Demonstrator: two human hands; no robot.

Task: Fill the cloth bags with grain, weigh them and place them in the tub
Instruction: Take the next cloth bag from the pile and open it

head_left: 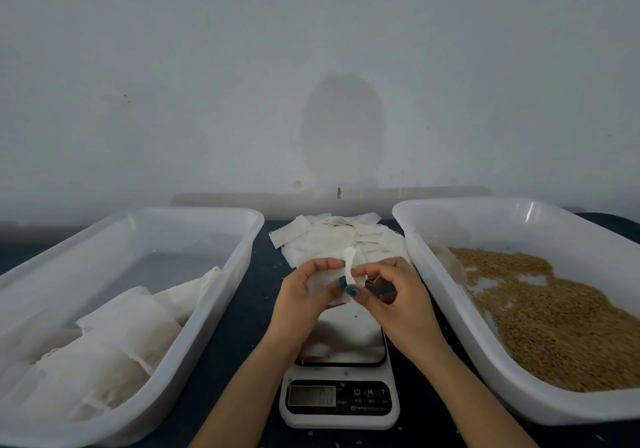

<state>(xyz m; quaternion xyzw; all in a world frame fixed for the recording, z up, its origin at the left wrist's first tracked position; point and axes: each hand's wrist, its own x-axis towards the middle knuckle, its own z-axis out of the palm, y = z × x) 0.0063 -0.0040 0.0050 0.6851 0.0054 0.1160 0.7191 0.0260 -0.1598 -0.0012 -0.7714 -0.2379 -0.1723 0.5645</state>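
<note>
Bag point(323, 283): one white cloth bag is held in the air between both hands, above the far end of the scale point(339, 409) and just in front of the pile point(346, 236) of flat bags.

Left hand point(303, 297): fingers are curled round the left side of the bag, with the thumb and forefinger pinching the cloth. The nails are painted blue.

Right hand point(401, 298): thumb and forefinger pinch a twisted strip of the same bag, which stands up between the two hands. A small shiny metal piece point(381, 290) shows under the curled fingers; what it is cannot be told.

Scale: white body, mirror-like platform point(343, 342) with nothing resting on it, display point(311, 395) at the near end. The reading is too blurred to make out. It sits on the dark table point(258, 274), between the two tubs.

Left tub point(207, 213): translucent white plastic. Filled bags point(131, 330) lie heaped in its near half.

Right tub point(485, 202): same type. Brown grain point(561, 323) covers most of its floor in a thin layer, with bare patches at the far end.

Pile: flat bags overlap loosely at the far centre of the table, between the far ends of the tubs. Stray grains lie on the table around the scale. A plain pale wall point(311, 67) stands behind.
</note>
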